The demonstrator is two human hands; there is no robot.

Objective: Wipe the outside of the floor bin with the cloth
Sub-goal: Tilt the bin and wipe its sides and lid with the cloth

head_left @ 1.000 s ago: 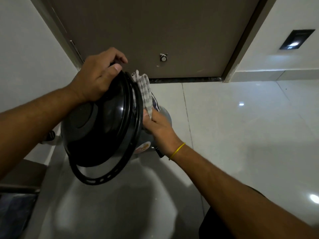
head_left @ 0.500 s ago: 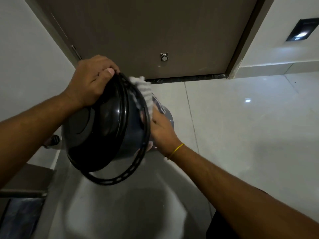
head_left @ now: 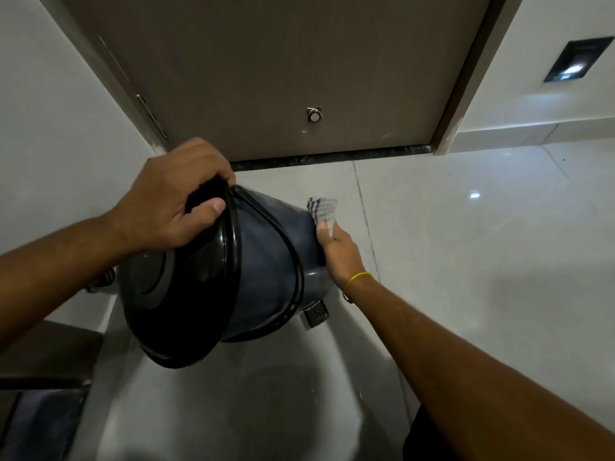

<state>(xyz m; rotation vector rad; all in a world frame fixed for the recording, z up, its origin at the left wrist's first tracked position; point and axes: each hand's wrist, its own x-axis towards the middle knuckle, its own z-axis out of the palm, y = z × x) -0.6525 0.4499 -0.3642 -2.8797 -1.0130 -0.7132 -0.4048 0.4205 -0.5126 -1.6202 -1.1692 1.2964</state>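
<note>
The floor bin [head_left: 266, 261] is tipped over and held clear above the pale tiled floor [head_left: 466, 261], its long axis running from the black lid [head_left: 179, 294] at about seven o'clock to its base at about two o'clock, toward the door [head_left: 283, 78]. The left hand [head_left: 173, 207] clamps the lid's upper rim, fingers curled over the edge and thumb pressed on the lid face. The right hand [head_left: 336, 251], nearer the base, lies flat along the grey wall, fingers closed on the checked cloth [head_left: 322, 209] at the bin's far end. The next stroke probably runs along that axis.
</note>
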